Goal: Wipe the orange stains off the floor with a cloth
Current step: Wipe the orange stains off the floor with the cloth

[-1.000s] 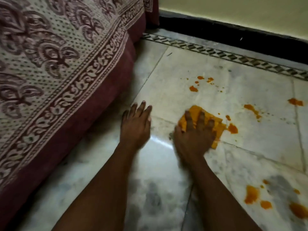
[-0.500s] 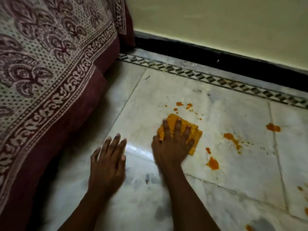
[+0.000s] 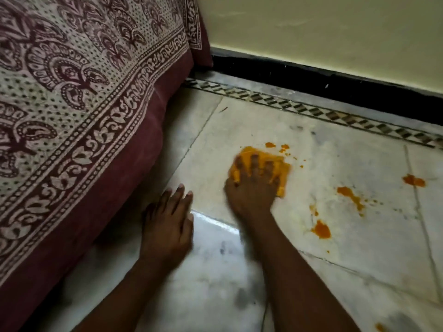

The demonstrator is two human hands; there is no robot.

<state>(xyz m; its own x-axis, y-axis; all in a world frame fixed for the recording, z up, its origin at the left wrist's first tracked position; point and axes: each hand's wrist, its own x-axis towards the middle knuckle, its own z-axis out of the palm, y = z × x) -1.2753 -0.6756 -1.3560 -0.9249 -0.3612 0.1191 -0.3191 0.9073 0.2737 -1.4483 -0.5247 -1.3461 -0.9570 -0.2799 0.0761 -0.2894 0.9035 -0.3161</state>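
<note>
An orange-stained cloth [image 3: 282, 167] lies flat on the pale marble floor [image 3: 354, 154]. My right hand [image 3: 251, 188] presses down on it with spread, straight fingers. Small orange spots [image 3: 271, 144] sit just beyond the cloth's far edge. More orange stains lie to the right: a streak [image 3: 351, 196], a blob [image 3: 321, 230], and another blob [image 3: 413, 180] farther right. My left hand [image 3: 167, 226] rests flat on the floor to the left, fingers straight, holding nothing.
A bed or sofa draped in a maroon and cream patterned sheet [image 3: 79, 111] fills the left side, close to my left hand. A black skirting [image 3: 311, 80] and a patterned border strip [image 3: 311, 111] run along the cream wall behind.
My right hand has slid the cloth forward and left across the floor toward the small far spots. My left hand stays planted on the floor.
</note>
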